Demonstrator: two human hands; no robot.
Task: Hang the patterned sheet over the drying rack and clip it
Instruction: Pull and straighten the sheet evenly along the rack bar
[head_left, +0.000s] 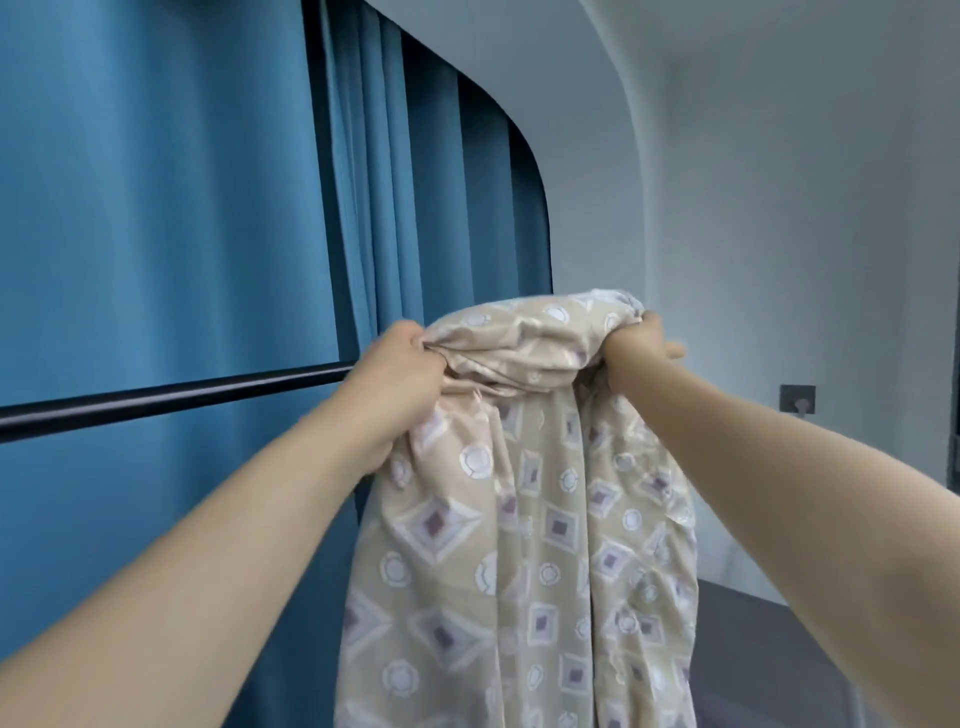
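**Sheet bunched at the bar, not yet spread or clipped**

Nearest to us, the long beige fall of the patterned sheet (519, 545) hangs down between our forearms, its diamonds and circles running in loose vertical folds out of the bottom of the view. Higher up, the cloth gathers into a thick bundle held at about bar height. Our left hand (400, 364) has its fingers curled tight into the bundle's left end, gripping a wad of fabric. Our right hand (641, 345) grips the right end with the thumb and palm closed on the cloth, though a fingertip or two pokes out straight past it, so we judge it a grip rather than a flat push.

Just behind the left hand, the black bar of the drying rack (171, 397) runs off to the left; the bundle hides where the bar continues, so we cannot tell whether the sheet already rests on it or is only held against it. Farther back hang the blue curtains (156, 208), with the pale wall (779, 234) to the right.

We judge the task early: draping, spreading and clipping remain, and no clips are in sight.
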